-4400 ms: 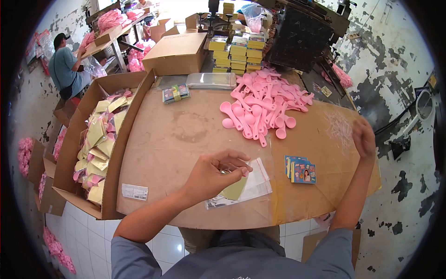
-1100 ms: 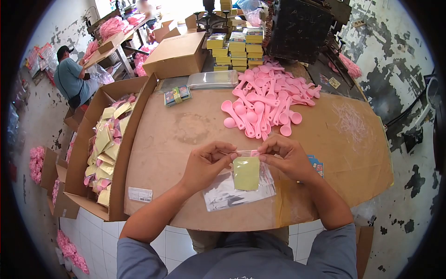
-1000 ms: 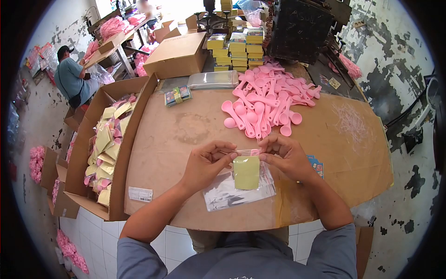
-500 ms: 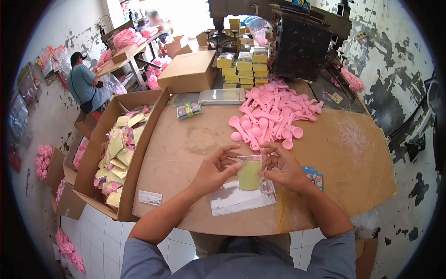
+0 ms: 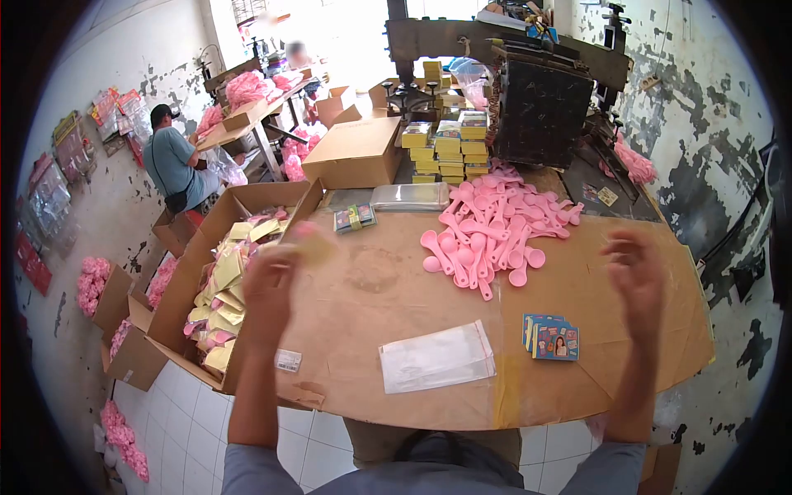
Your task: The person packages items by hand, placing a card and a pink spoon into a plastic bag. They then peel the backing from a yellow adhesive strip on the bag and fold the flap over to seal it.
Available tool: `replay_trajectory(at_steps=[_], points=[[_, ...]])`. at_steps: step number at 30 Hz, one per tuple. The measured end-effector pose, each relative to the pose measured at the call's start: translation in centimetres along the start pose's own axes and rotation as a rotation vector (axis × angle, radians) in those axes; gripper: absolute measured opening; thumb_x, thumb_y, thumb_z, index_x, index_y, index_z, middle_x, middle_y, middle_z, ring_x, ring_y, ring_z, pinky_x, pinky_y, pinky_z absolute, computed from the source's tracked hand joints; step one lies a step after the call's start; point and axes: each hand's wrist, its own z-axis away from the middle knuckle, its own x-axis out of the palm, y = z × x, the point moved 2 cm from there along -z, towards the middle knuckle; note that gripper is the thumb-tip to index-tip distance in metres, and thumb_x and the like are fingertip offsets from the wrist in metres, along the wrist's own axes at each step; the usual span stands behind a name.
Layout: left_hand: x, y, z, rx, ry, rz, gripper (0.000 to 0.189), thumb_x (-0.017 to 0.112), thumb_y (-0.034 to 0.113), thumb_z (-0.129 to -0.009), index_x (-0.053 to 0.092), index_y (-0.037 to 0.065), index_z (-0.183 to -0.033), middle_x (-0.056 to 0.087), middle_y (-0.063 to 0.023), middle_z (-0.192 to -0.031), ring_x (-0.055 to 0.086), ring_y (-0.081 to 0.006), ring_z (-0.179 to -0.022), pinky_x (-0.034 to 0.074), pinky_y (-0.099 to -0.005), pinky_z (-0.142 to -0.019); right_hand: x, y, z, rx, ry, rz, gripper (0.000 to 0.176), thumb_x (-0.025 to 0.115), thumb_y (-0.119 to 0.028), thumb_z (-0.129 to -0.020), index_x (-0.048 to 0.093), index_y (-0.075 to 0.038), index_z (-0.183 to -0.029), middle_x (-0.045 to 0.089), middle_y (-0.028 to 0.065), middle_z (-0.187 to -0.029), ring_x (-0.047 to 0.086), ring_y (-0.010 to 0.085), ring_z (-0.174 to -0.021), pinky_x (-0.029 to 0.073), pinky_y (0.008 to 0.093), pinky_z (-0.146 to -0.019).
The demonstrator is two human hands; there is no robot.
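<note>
My left hand (image 5: 272, 276) is closed on a blurred packet (image 5: 315, 246) with yellow and pink in it, beside the open carton (image 5: 307, 216) of similar packets (image 5: 224, 276). My right hand (image 5: 634, 276) is raised over the right side of the cardboard-covered table (image 5: 346, 322), fingers apart and empty. Clear plastic sleeves (image 5: 437, 359) lie flat near the front edge. Right of them is a small stack of blue printed cards (image 5: 554, 340). Pink spoons (image 5: 503, 227) form a pile at the back middle.
A banded card bundle (image 5: 355, 218), a clear plastic pack (image 5: 410, 196), a closed box (image 5: 353, 153) and yellow stacks (image 5: 448, 148) stand at the back. A black machine (image 5: 540, 107) rises behind the spoons. Another person (image 5: 177, 161) sits at far left.
My hands have moved apart. My left hand has carried the packet left to the carton, and my right hand has let go and swung right, uncovering the sleeves and cards. The view has shifted slightly.
</note>
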Motion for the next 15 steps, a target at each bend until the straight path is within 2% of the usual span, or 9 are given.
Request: replay_trajectory(at_steps=[2, 4, 5, 7, 8, 9, 11, 13, 15], points=[[-4.0, -0.7, -1.2, 0.11, 0.261, -0.314, 0.016, 0.072, -0.004, -0.093, 0.073, 0.004, -0.107, 0.073, -0.0066, -0.106, 0.068, -0.016, -0.094, 0.056, -0.0293, -0.075, -6.1, 0.4, 0.4, -0.037, 0.12, 0.045, 0.035, 0.069, -0.013, -0.094, 0.061, -0.002, -0.127, 0.064, 0.0052, -0.117, 0.063, 0.0143, -0.105, 0.048, 0.0294, -0.091], [-7.2, -3.1, -1.6, 0.03, 0.166, -0.438, 0.021, 0.071, -0.001, -0.093, 0.072, 0.003, -0.113, 0.072, -0.0123, -0.113, 0.07, -0.0241, -0.098, 0.056, -0.0343, -0.083, -14.9, 5.9, 1.0, -0.05, 0.183, -0.245, 0.031, 0.069, -0.015, -0.095, 0.063, -0.002, -0.122, 0.064, 0.0056, -0.115, 0.062, 0.0148, -0.103, 0.048, 0.0292, -0.091], [-8.1, -4.7, -1.3, -0.037, 0.084, -0.544, 0.023, 0.071, 0.001, -0.093, 0.071, 0.002, -0.115, 0.072, -0.0145, -0.117, 0.071, -0.0282, -0.102, 0.056, -0.037, -0.087, -17.0, 7.9, 0.4, -0.004, 0.118, -0.501, 0.027, 0.069, -0.016, -0.096, 0.064, -0.002, -0.12, 0.065, 0.0059, -0.113, 0.062, 0.0146, -0.103, 0.048, 0.0291, -0.091], [-7.8, -6.7, 0.1, -0.047, -0.01, -0.738, 0.025, 0.071, 0.005, -0.093, 0.07, 0.0, -0.118, 0.071, -0.017, -0.121, 0.069, -0.0325, -0.11, 0.054, -0.0401, -0.095, -19.6, 11.5, -0.4, 0.092, -0.006, -1.006, 0.021, 0.068, -0.016, -0.098, 0.066, -0.003, -0.115, 0.066, 0.0066, -0.109, 0.062, 0.0141, -0.101, 0.048, 0.0291, -0.091], [-7.6, -7.2, 0.6, -0.052, -0.062, -0.831, 0.027, 0.071, 0.006, -0.093, 0.07, -0.001, -0.119, 0.07, -0.0182, -0.123, 0.068, -0.0347, -0.114, 0.053, -0.0416, -0.099, -20.3, 13.8, 0.7, 0.074, -0.046, -0.194, 0.019, 0.067, -0.016, -0.099, 0.066, -0.003, -0.112, 0.066, 0.0064, -0.106, 0.062, 0.0138, -0.098, 0.048, 0.0293, -0.09], [-7.0, -6.8, 0.7, -0.076, -0.066, -0.765, 0.029, 0.07, 0.008, -0.093, 0.07, 0.0, -0.12, 0.07, -0.0184, -0.125, 0.067, -0.0348, -0.117, 0.051, -0.0415, -0.102, -20.5, 16.4, 2.2, 0.045, -0.085, 0.619, 0.016, 0.066, -0.016, -0.1, 0.067, -0.003, -0.11, 0.066, 0.0063, -0.103, 0.062, 0.0134, -0.096, 0.049, 0.0296, -0.089], [-4.5, -4.8, 0.4, -0.119, -0.053, -0.635, 0.032, 0.07, 0.011, -0.093, 0.069, 0.0, -0.124, 0.068, -0.0189, -0.129, 0.064, -0.035, -0.123, 0.048, -0.0413, -0.107, -20.1, 16.9, 1.8, 0.13, -0.024, 1.223, 0.013, 0.065, -0.015, -0.101, 0.068, -0.003, -0.106, 0.067, 0.0062, -0.097, 0.063, 0.0132, -0.091, 0.05, 0.0303, -0.087], [-1.8, -2.0, 0.3, -0.083, -0.161, -0.475, 0.035, 0.071, 0.012, -0.093, 0.067, 0.001, -0.126, 0.069, -0.0171, -0.127, 0.065, -0.0353, -0.121, 0.05, -0.0417, -0.104, -16.9, 13.1, 0.4, 0.377, 0.121, 0.792, 0.011, 0.064, -0.013, -0.101, 0.069, -0.003, -0.102, 0.067, 0.0064, -0.092, 0.064, 0.0135, -0.087, 0.051, 0.0312, -0.084], [1.7, 1.0, 0.2, -0.07, -0.304, -0.319, 0.036, 0.074, 0.014, -0.092, 0.068, 0.004, -0.126, 0.07, -0.0154, -0.126, 0.067, -0.0338, -0.116, 0.053, -0.0407, -0.099, -15.5, 10.6, -0.1, 0.514, 0.039, 0.624, 0.012, 0.065, -0.012, -0.099, 0.069, -0.002, -0.101, 0.067, 0.0062, -0.087, 0.064, 0.014, -0.08, 0.051, 0.0313, -0.08]])
